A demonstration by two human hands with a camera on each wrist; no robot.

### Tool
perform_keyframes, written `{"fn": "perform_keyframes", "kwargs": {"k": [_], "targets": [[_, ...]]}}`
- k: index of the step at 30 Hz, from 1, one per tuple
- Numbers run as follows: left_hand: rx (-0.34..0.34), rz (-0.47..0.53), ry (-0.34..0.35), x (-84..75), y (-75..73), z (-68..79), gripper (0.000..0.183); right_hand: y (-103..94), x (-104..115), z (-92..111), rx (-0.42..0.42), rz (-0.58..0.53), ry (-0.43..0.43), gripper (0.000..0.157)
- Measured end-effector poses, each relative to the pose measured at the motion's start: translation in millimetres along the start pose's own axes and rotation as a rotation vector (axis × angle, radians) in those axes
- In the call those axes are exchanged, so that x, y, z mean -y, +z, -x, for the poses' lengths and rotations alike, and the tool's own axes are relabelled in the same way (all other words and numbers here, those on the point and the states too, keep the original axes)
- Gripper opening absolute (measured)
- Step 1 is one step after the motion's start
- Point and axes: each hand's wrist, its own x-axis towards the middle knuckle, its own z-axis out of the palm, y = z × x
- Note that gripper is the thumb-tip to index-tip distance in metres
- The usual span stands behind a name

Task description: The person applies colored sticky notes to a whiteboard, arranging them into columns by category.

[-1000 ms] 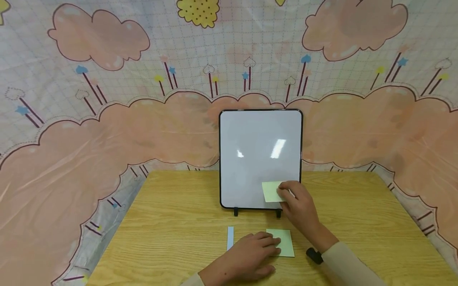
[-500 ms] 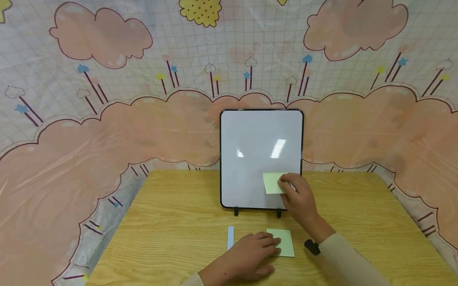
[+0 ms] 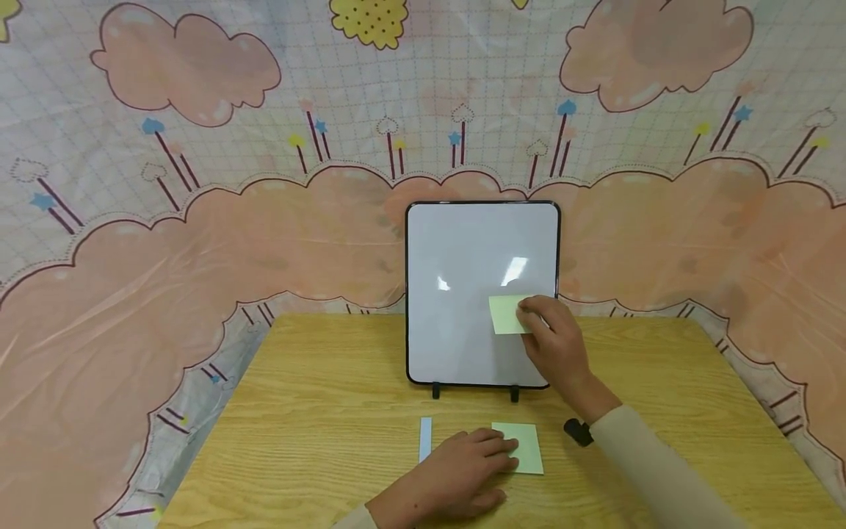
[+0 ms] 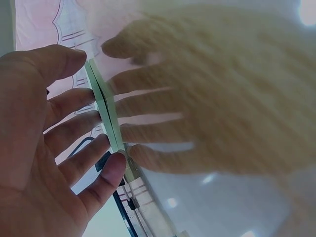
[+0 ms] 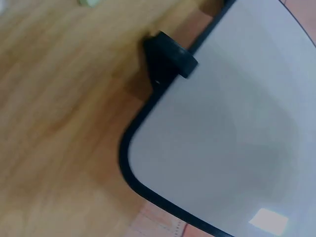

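Observation:
My right hand (image 3: pixel 558 342) pinches a pale green sticky note (image 3: pixel 505 314) by its right side, between thumb and fingers. The note overlaps the lower right of an upright whiteboard (image 3: pixel 456 257) with a black frame. My left hand (image 3: pixel 463 470) rests at the left side of a pad of the same sticky notes (image 3: pixel 529 450) on the table, its fingers lying over the edge. In the left wrist view the left fingers (image 4: pixel 74 133) are relaxed along the pad (image 4: pixel 104 106). The right wrist view has the whiteboard (image 5: pixel 222 123) but neither the right hand nor its note.
Two black feet (image 3: pixel 515 394) hold the whiteboard up on the wooden table (image 3: pixel 317 411). A light blue strip (image 3: pixel 425 437) lies left of the pad, partly behind the left hand. A patterned cloth (image 3: pixel 317 235) hangs around the table. A small black piece (image 3: pixel 577 432) sits by the right sleeve.
My right hand has risen along the front of the whiteboard, carrying the sticky note up with it. The left hand and the pad stay where they were.

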Motion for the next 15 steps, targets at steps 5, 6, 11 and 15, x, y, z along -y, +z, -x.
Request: {"fn": "perform_keyframes", "kwargs": {"k": [5, 6, 11, 15], "targets": [[0.002, -0.006, -0.002, 0.6, 0.0, -0.5, 0.047, 1.0, -3, -13, 0.021, 0.009, 0.005, 0.03], [0.001, -0.008, -0.002, 0.7, 0.1, -0.6, 0.047, 1.5, -4, -15, 0.021, 0.008, 0.001, 0.029], [-0.003, -0.015, -0.003, 0.4, 1.1, -1.4, 0.047, 4.6, -9, -23, 0.022, 0.013, -0.001, 0.028], [-0.002, -0.024, -0.005, -0.3, 1.9, -1.4, 0.047, 6.6, -13, -28, 0.046, 0.042, 0.027, 0.029]]}}
